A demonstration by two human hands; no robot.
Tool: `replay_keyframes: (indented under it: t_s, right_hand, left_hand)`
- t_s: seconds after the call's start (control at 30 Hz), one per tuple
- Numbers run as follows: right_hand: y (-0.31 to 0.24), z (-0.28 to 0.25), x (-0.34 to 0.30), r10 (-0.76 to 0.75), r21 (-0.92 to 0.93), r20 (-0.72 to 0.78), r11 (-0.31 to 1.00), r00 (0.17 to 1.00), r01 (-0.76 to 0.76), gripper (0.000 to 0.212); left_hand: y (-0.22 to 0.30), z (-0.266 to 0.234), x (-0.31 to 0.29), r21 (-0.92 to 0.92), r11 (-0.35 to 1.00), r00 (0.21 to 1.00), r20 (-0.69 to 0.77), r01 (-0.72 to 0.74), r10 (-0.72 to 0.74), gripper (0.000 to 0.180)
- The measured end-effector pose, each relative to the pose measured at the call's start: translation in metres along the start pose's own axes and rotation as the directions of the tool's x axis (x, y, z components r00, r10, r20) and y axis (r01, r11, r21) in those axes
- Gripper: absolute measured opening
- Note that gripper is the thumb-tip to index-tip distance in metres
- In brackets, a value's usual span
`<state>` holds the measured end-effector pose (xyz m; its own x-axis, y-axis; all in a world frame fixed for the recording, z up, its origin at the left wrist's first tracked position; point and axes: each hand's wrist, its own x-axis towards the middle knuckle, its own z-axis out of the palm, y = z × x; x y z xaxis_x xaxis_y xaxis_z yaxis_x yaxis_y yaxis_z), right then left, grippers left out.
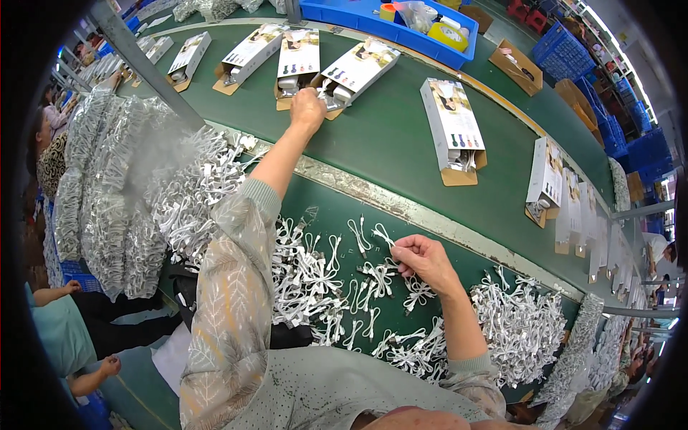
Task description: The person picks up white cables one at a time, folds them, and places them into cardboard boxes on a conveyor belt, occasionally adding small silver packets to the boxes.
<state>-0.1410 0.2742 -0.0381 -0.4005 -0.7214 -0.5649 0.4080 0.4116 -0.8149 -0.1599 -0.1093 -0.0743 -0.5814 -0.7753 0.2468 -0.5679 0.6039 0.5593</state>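
My left hand (pixel 308 111) reaches across to the open ends of two white printed boxes on the green belt. Its fingers are closed on a bundled white cable (pixel 324 87) at the mouth of the right-hand box (pixel 362 66); part of the cable is hidden. The other box (pixel 298 54) lies just left of it, with its brown flap folded out. Over the near green table my right hand (pixel 424 259) pinches a looped white cable (pixel 383 232). Beneath and around that hand lie loose white cables (pixel 376 278), each bundled into loops.
Large heaps of white cables (pixel 516 326) flank my right arm and left sleeve. Clear bags of cables (pixel 107 193) are stacked at left. More open boxes (pixel 453 122) lie along the belt. A metal post (pixel 147 61) stands left; a blue tray (pixel 344 13) sits beyond. Another person (pixel 64 330) is at lower left.
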Motion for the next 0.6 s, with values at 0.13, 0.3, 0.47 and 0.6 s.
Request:
replay_keyframes:
  t_s: [0.13,0.3,0.47,0.6]
  right_hand:
    - [0.009,-0.002,0.011,-0.008,0.224,-0.01,0.975,1.0,0.011,0.024]
    - [-0.002,0.003,0.034,-0.028,0.462,0.04,0.887,0.999,0.006,0.023]
    - [-0.032,0.029,0.097,-0.124,0.521,0.061,0.85,0.99,0.075,0.021]
    - [-0.069,0.054,0.169,-0.131,0.578,-0.022,0.807,0.991,0.12,0.014]
  left_hand:
    - [0.009,0.014,-0.02,-0.325,0.941,0.98,0.135,-0.095,0.146,0.034]
    - [0.0,-0.016,-0.109,0.002,0.92,0.92,0.03,-0.392,0.392,0.027]
    - [0.017,-0.038,-0.163,-0.008,0.942,0.94,0.064,-0.334,0.334,0.015]
    - [0.008,-0.029,-0.17,0.082,0.892,0.894,-0.001,-0.446,0.447,0.011]
